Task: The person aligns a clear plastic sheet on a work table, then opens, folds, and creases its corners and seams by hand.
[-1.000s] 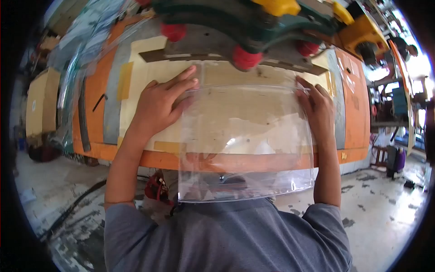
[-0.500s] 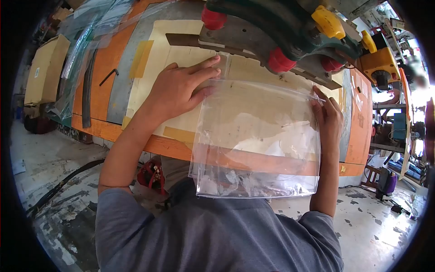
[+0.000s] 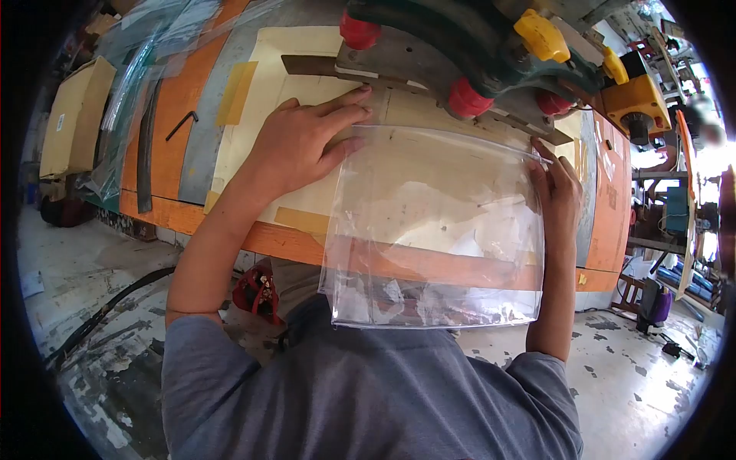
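- Clear rectangular plastic pouch point(image 3: 437, 218) overhangs the near edge of an orange-and-grey workbench point(image 3: 184, 217), between both hands.
- Black L-shaped hex key point(image 3: 182, 126), left.
- Left hand point(image 3: 303, 146): fingers outstretched at the pouch's upper left corner.
- Dark-green, red-knobbed machine point(image 3: 437, 31) just beyond.
- Right hand point(image 3: 561, 192) at the upper right corner; grip unclear.
- Cream sheet point(image 3: 268, 61) beneath; scuffed pale floor point(image 3: 621, 368).
- Brown cardboard box point(image 3: 83, 115), far left: label unreadable.

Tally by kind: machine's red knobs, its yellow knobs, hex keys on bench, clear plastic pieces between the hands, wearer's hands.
Red knobs: 3
Yellow knobs: 2
Hex key: 1
Clear plastic piece: 1
Hands, left and right: 2
Total: 9
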The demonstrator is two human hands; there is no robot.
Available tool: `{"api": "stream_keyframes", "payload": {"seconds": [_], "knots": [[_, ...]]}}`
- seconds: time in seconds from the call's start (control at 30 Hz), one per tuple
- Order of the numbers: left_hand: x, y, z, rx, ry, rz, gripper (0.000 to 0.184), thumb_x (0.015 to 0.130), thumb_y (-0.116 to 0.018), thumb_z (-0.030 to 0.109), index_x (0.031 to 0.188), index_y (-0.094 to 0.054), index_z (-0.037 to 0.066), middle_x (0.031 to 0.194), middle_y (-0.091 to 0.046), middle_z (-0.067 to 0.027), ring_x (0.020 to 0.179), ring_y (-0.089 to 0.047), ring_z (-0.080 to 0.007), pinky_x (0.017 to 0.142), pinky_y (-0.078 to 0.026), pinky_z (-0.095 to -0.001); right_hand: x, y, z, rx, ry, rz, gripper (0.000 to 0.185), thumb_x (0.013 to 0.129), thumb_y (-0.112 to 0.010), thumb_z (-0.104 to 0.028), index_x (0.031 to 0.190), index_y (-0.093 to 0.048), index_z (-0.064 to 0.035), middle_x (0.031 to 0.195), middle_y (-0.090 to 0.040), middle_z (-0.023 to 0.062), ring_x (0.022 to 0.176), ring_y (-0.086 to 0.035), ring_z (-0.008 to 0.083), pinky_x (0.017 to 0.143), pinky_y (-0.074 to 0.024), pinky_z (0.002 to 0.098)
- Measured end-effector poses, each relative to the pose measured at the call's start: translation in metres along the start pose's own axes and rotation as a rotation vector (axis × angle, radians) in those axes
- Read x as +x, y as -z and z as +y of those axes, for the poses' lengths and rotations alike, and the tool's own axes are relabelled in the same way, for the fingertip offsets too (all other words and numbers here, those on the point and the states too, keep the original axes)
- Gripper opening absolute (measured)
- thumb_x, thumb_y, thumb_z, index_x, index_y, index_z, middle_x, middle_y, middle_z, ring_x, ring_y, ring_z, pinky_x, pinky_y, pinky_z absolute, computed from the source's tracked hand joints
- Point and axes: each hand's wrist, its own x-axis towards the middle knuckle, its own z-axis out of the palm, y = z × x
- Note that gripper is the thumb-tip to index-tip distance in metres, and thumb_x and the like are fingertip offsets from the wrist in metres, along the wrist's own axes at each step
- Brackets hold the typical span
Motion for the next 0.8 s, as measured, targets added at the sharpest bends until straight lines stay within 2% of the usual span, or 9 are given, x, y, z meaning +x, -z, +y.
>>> {"api": "stream_keyframes", "payload": {"seconds": [0.1,0.2,0.33,0.4,0.8], "knots": [[0.000,0.001,0.002,-0.008,-0.018,0.021,0.034,0.094,-0.069,0.030,0.124,-0.066,0.016,0.145,-0.062,0.0039,0.089,-0.072,-0.0246,0.076,-0.049,-0.0387,0.000,0.001,-0.003,-0.049,-0.048,-0.020,0.035,0.098,-0.068,-0.027,0.131,-0.072,-0.0157,0.075,-0.051,0.0094,0.067,-0.055,0.0247,0.068,-0.0452,0.0402],[0.003,0.003,0.004,-0.028,-0.009,0.009,0.033,0.094,-0.069,0.029,0.124,-0.066,0.015,0.145,-0.062,0.0025,0.094,-0.072,-0.0253,0.077,-0.049,-0.0394,-0.002,-0.002,0.004,-0.029,0.012,0.029,0.034,0.097,-0.069,-0.030,0.127,-0.073,-0.0158,0.077,-0.056,0.0099,0.072,-0.059,0.0267,0.069,-0.0468,0.0426],[0.006,0.001,0.004,-0.057,-0.066,0.041,0.033,0.093,-0.069,0.027,0.124,-0.066,0.014,0.146,-0.061,0.0008,0.100,-0.071,-0.0259,0.078,-0.048,-0.0389,-0.001,0.002,0.007,-0.085,0.006,0.039,0.034,0.096,-0.069,-0.032,0.126,-0.074,-0.0185,0.075,-0.054,0.0088,0.075,-0.060,0.0275,0.070,-0.0472,0.0434],[0.006,0.005,0.006,-0.063,0.021,-0.058,0.038,0.090,-0.069,0.014,0.127,-0.063,0.010,0.152,-0.057,-0.0025,0.118,-0.067,-0.0291,0.081,-0.046,-0.0377,-0.001,0.001,0.006,-0.064,0.025,0.028,0.034,0.095,-0.069,-0.034,0.126,-0.074,-0.0202,0.074,-0.053,0.0078,0.075,-0.060,0.0271,0.070,-0.0476,0.0431],[0.007,0.005,0.006,-0.049,0.031,-0.082,0.041,0.090,-0.068,0.012,0.130,-0.061,0.011,0.152,-0.056,-0.0042,0.125,-0.064,-0.0300,0.086,-0.048,-0.0374,-0.001,0.000,0.010,-0.080,0.039,0.034,0.033,0.096,-0.069,-0.035,0.126,-0.074,-0.0234,0.075,-0.053,0.0068,0.074,-0.060,0.0267,0.068,-0.0477,0.0426]]}}
